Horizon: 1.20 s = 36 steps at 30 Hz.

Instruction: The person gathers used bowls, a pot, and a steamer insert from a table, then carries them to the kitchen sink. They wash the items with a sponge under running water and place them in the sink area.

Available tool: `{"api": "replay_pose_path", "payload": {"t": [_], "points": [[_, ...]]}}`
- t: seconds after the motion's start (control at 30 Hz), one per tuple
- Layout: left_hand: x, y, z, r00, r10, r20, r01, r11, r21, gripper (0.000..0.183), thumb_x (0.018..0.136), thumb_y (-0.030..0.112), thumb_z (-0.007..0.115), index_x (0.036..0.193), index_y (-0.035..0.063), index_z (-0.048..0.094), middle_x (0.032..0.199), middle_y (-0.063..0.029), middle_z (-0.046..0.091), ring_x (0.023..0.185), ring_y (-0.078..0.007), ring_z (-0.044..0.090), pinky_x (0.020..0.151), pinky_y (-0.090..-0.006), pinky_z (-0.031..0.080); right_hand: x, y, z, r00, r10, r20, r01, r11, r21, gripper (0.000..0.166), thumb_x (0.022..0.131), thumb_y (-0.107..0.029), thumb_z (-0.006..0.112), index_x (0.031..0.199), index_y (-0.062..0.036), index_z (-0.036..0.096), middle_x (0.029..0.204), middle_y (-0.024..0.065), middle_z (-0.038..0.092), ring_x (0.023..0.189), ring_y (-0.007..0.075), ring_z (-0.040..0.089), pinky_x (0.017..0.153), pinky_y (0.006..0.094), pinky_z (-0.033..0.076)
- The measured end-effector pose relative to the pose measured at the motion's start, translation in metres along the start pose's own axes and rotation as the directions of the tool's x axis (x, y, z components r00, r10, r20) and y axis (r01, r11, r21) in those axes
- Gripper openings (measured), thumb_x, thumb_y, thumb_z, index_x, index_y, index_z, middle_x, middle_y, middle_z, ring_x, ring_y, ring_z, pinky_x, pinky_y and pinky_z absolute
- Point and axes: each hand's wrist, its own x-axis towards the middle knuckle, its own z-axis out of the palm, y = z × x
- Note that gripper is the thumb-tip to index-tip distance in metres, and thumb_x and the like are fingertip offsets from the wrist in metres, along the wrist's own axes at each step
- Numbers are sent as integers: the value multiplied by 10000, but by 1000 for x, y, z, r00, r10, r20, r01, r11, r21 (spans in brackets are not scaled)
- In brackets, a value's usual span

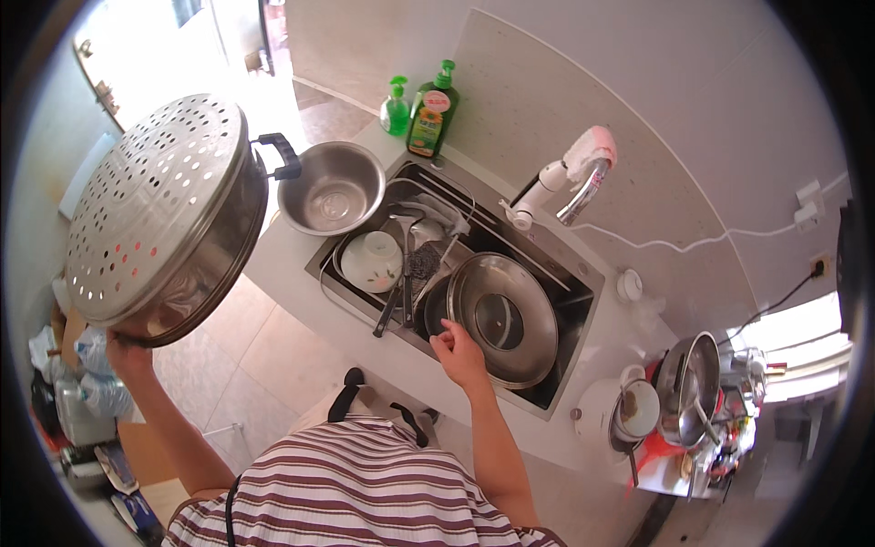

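Note:
My left hand grips the lower edge of a large stainless steel steamer tier, raised and tilted at the left. Its base is full of round holes, and a black side handle sticks out towards the sink. My right hand is at the left rim of a round metal lid with a glass centre. Its fingers are partly bent and hold nothing; whether they touch the rim I cannot tell. The lid lies in the sink, partly over a dark pan.
Left in the sink are a white bowl, a steel wool scrubber and black-handled utensils. A metal basin stands beside it. Behind are soap bottles and a faucet. A white pot and a wok stand right.

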Motion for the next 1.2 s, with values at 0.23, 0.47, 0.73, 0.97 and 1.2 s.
{"api": "replay_pose_path", "payload": {"t": [0.23,0.47,0.73,0.97,1.2], "points": [[-7,-8,75,987,-62,-149,68,997,36,331,857,201,353,1119,23,449,1142,-121,478,1040,-248,463,906,-395,366,-34,100,1,708,37,-705,-391,852,-347,713,676,-260,635,1222,35,284,1196,267,350,1123,390,311,957,463,209],[-1,-11,64,1000,-7,-2,7,1000,12,312,854,175,330,1086,18,466,1083,-119,518,986,-249,504,879,-387,390,20,6,18,952,8,-306,101,936,339,638,774,-206,577,1252,20,221,996,160,524,867,214,540,756,317,431],[-68,28,0,997,55,53,-52,997,-55,303,866,178,317,1067,5,464,994,-125,552,868,-235,557,756,-360,476,220,-111,105,964,170,206,-252,832,494,611,768,-475,494,1143,-15,348,730,118,595,597,209,601,446,276,435],[-177,35,-18,905,273,-326,-293,956,-16,306,870,210,325,1062,11,456,1005,-127,537,881,-243,545,716,-370,488,226,-138,117,902,202,382,-416,644,643,305,776,-155,350,1029,-7,434,856,156,585,688,266,617,495,341,491],[-226,37,-32,799,269,-538,-284,957,56,276,864,217,340,989,20,489,776,-106,570,501,-192,512,370,-269,412,207,-124,37,989,-137,-63,148,800,582,389,758,-92,419,1133,5,382,907,179,555,624,264,594,453,298,476]]}}
